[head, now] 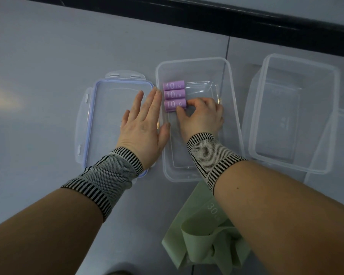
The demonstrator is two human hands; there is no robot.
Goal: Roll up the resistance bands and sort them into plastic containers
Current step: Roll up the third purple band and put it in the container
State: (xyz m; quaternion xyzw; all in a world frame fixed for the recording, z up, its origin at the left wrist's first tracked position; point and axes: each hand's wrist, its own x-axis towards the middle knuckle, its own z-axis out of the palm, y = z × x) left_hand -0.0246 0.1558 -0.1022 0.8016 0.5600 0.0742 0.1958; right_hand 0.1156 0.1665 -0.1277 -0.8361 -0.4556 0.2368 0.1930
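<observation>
Clear plastic, rectangular, lidless: the middle container (234,124) stands on a pale grey table (48,76). Contents — three rolled purple bands marked "10 LB", packed side by side in the far left corner, each touching the next: far roll (173,85), middle roll (174,94), near roll (175,105).

Right hand (201,116): inside the container, fingers curled, thumb and fingertips pinching the right end of the near roll, which lies on the container floor against the left wall.

Left hand (145,124): outside the container, fingers straight and together, laid flat along the container's left wall; the thumb sits over the rim, the palm partly over the lid beside it. It grasps nothing.

Lid (99,120): clear with a blue-lilac seal and clip tabs, lying flat on the table just left of the container.

Wrist supports: one knitted grey-and-black striped band on the left wrist (107,175), one on the right wrist (210,159).

Second clear container (298,114): right of the first, just beside it, nothing visible in it; it seems to sit on or in another clear plastic piece, though the layers cannot be told apart. A further clear plastic edge (341,135) shows at the far right.

Green band (198,231): unrolled, marked "30", lying crumpled on the table near the viewer, below the middle container and partly under the right forearm.
</observation>
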